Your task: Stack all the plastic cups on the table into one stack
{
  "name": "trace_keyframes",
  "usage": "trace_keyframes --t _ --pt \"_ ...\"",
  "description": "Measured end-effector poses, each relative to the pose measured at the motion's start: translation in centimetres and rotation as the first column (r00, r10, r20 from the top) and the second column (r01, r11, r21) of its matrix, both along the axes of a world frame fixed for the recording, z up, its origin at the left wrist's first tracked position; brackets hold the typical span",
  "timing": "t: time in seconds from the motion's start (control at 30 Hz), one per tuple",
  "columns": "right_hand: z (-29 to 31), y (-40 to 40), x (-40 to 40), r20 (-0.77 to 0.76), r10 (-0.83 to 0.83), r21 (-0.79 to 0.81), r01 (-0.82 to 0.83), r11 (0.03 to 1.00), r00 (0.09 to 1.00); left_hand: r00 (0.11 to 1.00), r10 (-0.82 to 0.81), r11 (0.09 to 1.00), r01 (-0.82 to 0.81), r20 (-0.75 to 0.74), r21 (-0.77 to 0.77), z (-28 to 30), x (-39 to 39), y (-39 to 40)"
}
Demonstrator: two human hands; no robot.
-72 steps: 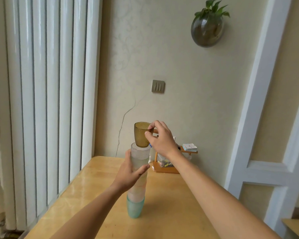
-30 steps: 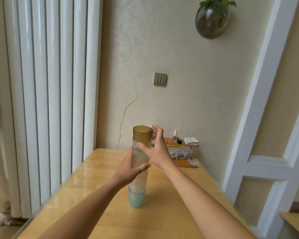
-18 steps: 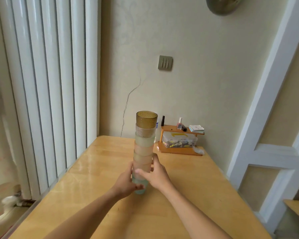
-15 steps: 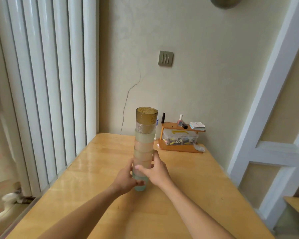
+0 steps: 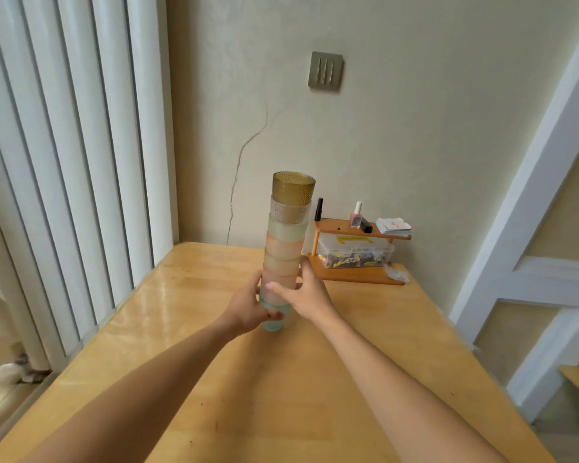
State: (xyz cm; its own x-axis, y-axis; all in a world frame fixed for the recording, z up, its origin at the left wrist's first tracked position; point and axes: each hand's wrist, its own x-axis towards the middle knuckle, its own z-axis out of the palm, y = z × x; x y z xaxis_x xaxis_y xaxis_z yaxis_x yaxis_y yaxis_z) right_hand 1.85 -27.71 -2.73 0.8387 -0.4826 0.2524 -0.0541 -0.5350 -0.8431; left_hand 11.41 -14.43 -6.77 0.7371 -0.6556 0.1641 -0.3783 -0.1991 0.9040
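One tall stack of plastic cups (image 5: 285,242) stands upright on the wooden table (image 5: 365,329). An amber cup (image 5: 293,188) tops it, frosted clear, green and pink cups sit below, and a teal cup (image 5: 274,320) is at the bottom. My left hand (image 5: 248,307) wraps the lower left side of the stack near its base. My right hand (image 5: 306,292) grips the lower right side a little higher, thumb across the front.
A small wooden shelf (image 5: 356,252) with a clear box, bottles and cards stands against the wall behind the stack on the right. A white ribbed radiator (image 5: 64,162) runs along the table's left edge. A white door frame (image 5: 532,212) stands right.
The amber cup went onto the top of the stack. Both hands then slid down from the upper part to the bottom cups. The view tilted lower.
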Motion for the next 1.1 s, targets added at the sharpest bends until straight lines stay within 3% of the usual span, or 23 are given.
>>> trace_keyframes --t 0.6,0.83,1.0,1.1 --pt "-2.7 -1.3 2.8 0.056 -0.038 -0.13 0.045 0.991 0.998 1.0 0.024 0.997 -0.024 0.004 0.076 -1.3 2.7 -1.6" --pt "-3.6 -1.2 2.9 0.027 -0.066 -0.112 0.069 0.991 0.997 0.997 0.079 0.991 -0.08 0.016 0.11 -1.5 1.8 -1.8" --pt "-3.8 -0.8 2.2 0.002 -0.055 -0.064 0.055 0.996 0.998 0.98 0.181 0.949 -0.197 0.086 0.247 -2.7 0.6 -2.2" --pt "-4.6 -0.4 1.9 0.033 -0.005 0.011 0.005 1.0 0.999 0.986 0.154 0.946 -0.166 0.065 0.279 -2.4 -0.2 -2.5"
